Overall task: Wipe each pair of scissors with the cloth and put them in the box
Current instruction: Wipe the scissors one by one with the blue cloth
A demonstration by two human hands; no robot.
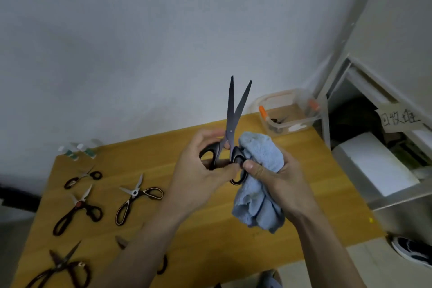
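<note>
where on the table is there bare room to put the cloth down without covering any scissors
Bare wood lies on the table right of the hands, between the blue cloth and the right edge, below the clear box. Another free strip runs along the far edge between the small bottles and the left hand. The left side is crowded with scissors.
</note>
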